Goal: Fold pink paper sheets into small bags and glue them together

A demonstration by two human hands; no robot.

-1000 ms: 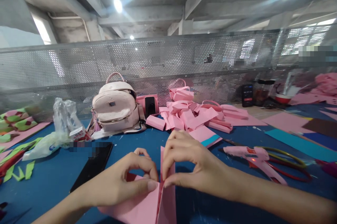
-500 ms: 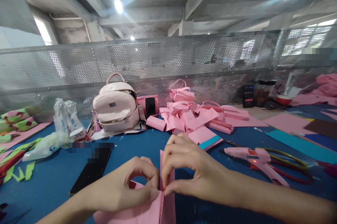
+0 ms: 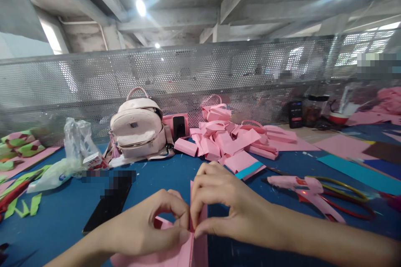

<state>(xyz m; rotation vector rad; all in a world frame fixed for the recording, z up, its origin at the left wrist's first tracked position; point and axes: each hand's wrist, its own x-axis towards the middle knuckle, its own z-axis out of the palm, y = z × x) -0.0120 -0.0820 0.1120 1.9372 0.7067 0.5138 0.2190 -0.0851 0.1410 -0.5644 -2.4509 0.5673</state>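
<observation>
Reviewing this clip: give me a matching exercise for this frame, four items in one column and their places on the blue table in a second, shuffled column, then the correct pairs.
Things:
1. pink sheet
2. backpack
3. glue gun
4. black phone

Places:
A. lying flat on the table, beyond the left hand
B. pinched between the fingertips of both hands
C. standing at the back against the perforated metal screen
D. lying beyond the right hand and its forearm, beside red-handled scissors

Pairs: 1-B, 2-C, 3-D, 4-A
</observation>
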